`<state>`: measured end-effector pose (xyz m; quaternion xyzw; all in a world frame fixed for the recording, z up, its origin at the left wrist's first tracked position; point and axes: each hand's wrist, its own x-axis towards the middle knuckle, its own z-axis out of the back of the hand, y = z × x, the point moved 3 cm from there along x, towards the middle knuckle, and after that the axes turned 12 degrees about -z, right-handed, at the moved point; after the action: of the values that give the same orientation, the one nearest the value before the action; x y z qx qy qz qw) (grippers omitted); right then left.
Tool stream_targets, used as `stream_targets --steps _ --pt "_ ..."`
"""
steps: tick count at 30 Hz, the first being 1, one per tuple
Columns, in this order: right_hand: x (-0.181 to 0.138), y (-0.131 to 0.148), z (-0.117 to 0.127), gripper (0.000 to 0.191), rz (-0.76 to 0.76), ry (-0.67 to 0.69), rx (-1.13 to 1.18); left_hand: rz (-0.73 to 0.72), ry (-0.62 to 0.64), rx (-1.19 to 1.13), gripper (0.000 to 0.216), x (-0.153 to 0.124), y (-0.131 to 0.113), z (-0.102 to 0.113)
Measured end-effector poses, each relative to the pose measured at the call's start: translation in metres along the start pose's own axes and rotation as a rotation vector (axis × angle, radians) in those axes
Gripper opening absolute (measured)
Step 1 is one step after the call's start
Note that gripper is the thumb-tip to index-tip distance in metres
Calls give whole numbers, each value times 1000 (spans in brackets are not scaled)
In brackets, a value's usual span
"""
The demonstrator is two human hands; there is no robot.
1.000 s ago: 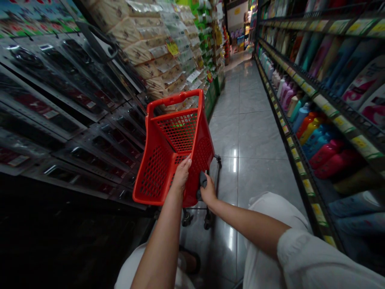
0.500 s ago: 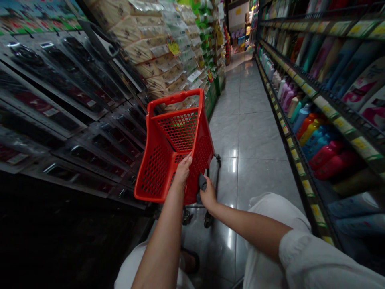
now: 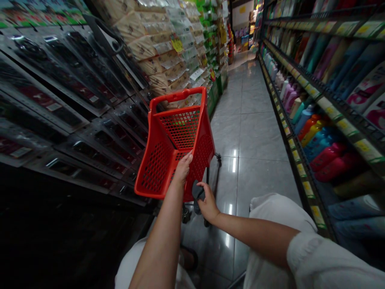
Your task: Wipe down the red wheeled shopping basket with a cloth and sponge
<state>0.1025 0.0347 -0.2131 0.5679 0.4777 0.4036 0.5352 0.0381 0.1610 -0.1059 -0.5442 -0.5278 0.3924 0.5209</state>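
A red plastic shopping cart basket (image 3: 155,168) with mesh-patterned walls stands in front of me on a dark wheeled frame. No goods show inside it. My left hand (image 3: 183,166) is closed over the top of the basket's right side wall. Just below and to the right, my right hand (image 3: 208,204) pinches a dark grey cloth-like piece (image 3: 197,192) between thumb and fingers. This soft-looking piece rests against, or hangs very close to, the outer face of that wall near its near corner.
Packaged dark items (image 3: 87,72) hang on a rack at the left. Behind the cart rise stacked beige packs (image 3: 162,56). Shelves of coloured bottles (image 3: 321,136) line the right side. A shiny grey tiled floor (image 3: 255,132) runs down the aisle.
My right hand has shifted slightly down along the basket's side, and its fingers have spread a little around the grey piece, more of which shows. My left hand stays on the wall.
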Motion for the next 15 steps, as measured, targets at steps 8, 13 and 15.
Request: stream_targets --steps 8,13,15 --pt "7 20 -8 53 -28 -110 98 -6 -17 37 83 1 3 2" --pt "-7 42 -7 59 166 -2 27 -21 9 32 78 4 5 2" --pt "-9 19 -8 58 82 -42 28 -22 11 42 77 4 4 3"
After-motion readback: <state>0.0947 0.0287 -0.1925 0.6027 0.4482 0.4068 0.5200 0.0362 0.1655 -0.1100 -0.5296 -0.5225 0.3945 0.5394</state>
